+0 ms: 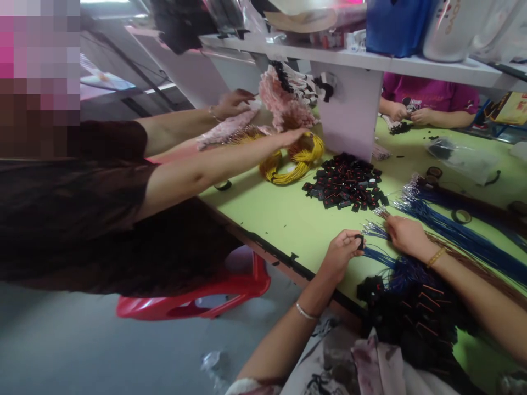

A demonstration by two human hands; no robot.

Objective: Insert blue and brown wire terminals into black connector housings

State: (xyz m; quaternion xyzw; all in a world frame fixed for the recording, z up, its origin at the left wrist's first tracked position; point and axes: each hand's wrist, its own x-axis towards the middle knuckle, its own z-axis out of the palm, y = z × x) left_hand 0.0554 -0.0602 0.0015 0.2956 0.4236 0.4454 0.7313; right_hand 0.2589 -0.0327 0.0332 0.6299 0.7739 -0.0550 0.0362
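My left hand (342,253) pinches a small black connector housing (359,242) between thumb and fingers, near the table's front edge. Blue wires (379,255) run rightward from beside that housing. To its right, my right hand (407,237) is closed around brown wires (381,213), whose metal-tipped ends stick out past the fingers. A loose heap of black connector housings (348,184) lies just beyond both hands. Nearer my body is a pile of black housings with wires attached (415,312), partly under my right forearm.
Blue wire bundles (453,230) and tape rolls (461,216) lie at right. On the left, a co-worker's hand (296,138) touches a yellow wire coil (315,151). A shelf (341,56) crosses above the table. Another person (430,101) works opposite. A red stool (197,296) stands below.
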